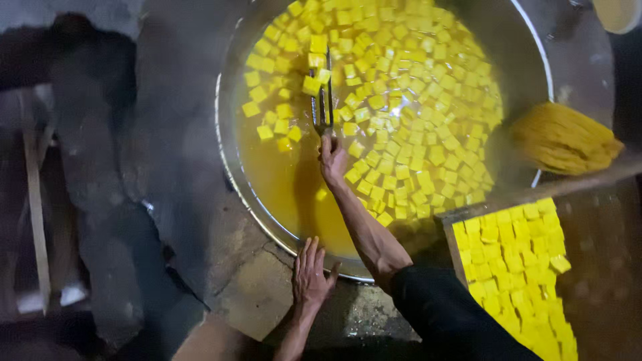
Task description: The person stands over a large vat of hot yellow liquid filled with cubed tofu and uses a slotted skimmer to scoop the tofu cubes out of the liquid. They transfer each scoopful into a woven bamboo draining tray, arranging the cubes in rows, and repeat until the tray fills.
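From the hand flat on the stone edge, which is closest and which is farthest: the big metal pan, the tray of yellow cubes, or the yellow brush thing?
From the left hand:
1. Big round metal pan of yellow liquid: its rim runs just past the fingertips.
2. Tray of yellow cubes: off to the right.
3. Bundle of yellow fibres: farthest, upper right, at the pan's far rim.

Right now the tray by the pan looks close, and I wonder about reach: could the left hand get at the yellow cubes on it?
Probably not easily. The left hand rests flat on the stone ledge, and the right arm stretches across between it and the tray of yellow cubes.
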